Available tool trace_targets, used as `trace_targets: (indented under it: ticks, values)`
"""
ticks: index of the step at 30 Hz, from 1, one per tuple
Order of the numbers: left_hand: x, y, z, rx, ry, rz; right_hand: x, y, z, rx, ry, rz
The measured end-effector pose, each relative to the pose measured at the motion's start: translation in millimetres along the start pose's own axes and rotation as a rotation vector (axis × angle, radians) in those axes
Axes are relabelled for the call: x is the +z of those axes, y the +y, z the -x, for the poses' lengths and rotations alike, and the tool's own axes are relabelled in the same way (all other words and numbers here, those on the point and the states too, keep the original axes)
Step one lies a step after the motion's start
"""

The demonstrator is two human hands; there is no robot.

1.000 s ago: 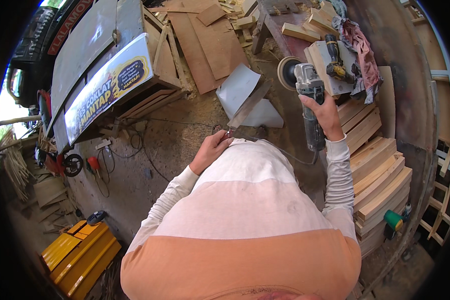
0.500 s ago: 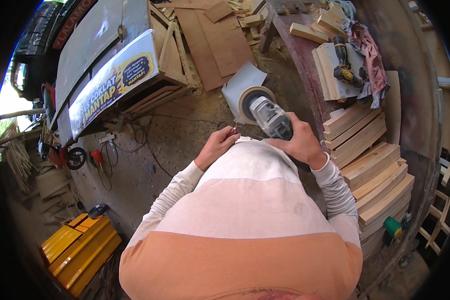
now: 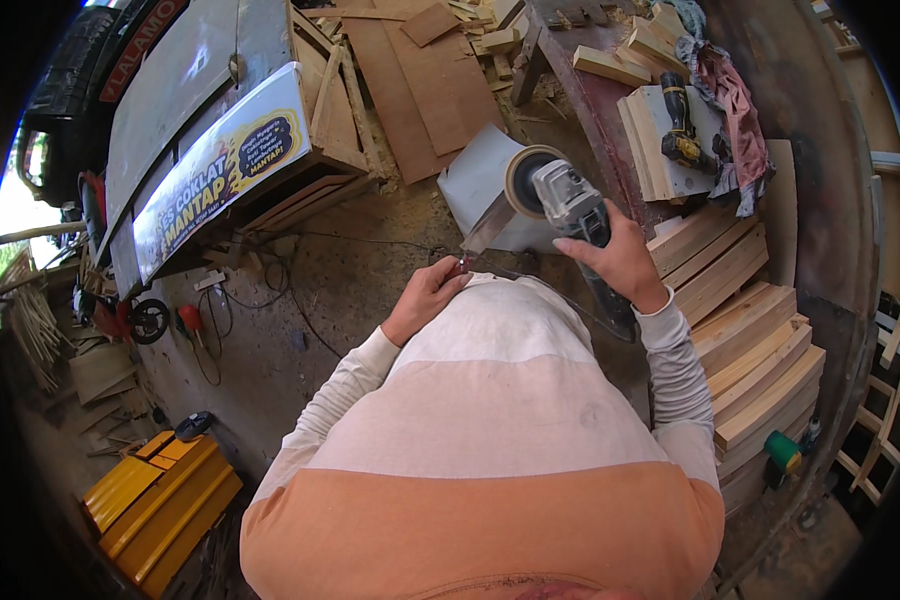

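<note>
Over the feed I see the left hand (image 3: pixel 425 300), mid-frame, closed around the reddish handle (image 3: pixel 463 264) of a flat blade (image 3: pixel 486 226); right of it, the right hand (image 3: pixel 625 258) grips a grinder (image 3: pixel 570 198) whose disc (image 3: pixel 526 182) overlaps the blade's far end, contact unclear to me. Beyond lie a pale sheet (image 3: pixel 467 180) and, upper right, a drill (image 3: pixel 682 130).

I can't see the far end of the metal blade (image 3: pixel 489 224), hidden by the grinder (image 3: pixel 566 197); left hand (image 3: pixel 425 302) covers its near end. Right hand (image 3: pixel 622 258) hides grinder's mid-body. Dark vehicle (image 3: pixel 68 95) cut off, upper left.
</note>
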State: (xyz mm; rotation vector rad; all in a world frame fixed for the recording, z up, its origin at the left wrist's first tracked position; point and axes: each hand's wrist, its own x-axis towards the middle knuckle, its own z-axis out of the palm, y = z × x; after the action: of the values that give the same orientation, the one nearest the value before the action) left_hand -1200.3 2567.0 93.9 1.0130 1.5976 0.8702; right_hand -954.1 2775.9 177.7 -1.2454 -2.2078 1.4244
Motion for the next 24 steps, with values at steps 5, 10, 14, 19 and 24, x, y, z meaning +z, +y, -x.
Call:
trace_targets:
  ticks: [5,10,14,19,24]
  values:
    - [1.3,-2.6,0.0,0.048,0.018,0.012,-20.3,22.5,-15.0,0.024,0.087,-0.189]
    - [-2.0,3.8,3.6,-0.067,-0.024,0.095,-42.6,42.4,-19.5,0.205,0.162,-0.461]
    - [-0.9,0.1,2.2,-0.086,-0.032,0.131,-46.6,32.0,-8.7,0.148,0.166,-0.373]
    - [-0.1,4.2,-0.6,-0.086,-0.063,0.174,-25.5,20.8,-7.3,0.059,0.104,-0.231]
    - [-2.5,7.2,-1.9,-0.074,-0.062,0.129,-4.9,19.8,-7.2,0.031,0.076,-0.071]
